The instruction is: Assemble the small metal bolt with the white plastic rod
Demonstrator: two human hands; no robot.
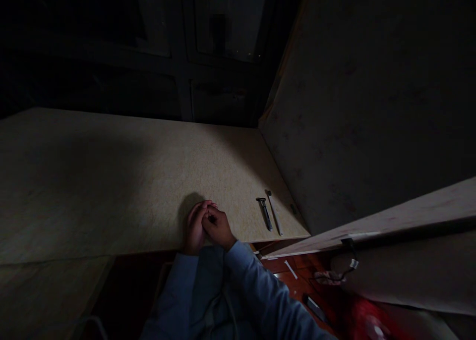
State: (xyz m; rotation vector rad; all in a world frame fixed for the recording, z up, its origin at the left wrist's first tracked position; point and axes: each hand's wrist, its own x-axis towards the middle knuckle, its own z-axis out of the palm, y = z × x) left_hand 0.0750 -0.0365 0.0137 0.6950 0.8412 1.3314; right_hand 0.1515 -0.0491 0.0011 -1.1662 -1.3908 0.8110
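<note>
My left hand point(194, 229) and my right hand point(220, 227) rest clasped together at the front edge of the pale table point(159, 181). Their fingers are folded against each other, and no object shows in them. To the right of my hands lie a razor point(266, 215) with a dark handle and, beside it, a thin white toothbrush point(275, 213) with a dark head. Both are close to the table's right corner, apart from my hands.
A wall point(364, 107) borders the table on the right, and a dark window point(226, 28) stands behind it. On the reddish floor point(273, 265) lie a white strip point(290, 269) and a dark flat object point(316, 308). A cable point(355, 255) hangs near a red item point(372, 320).
</note>
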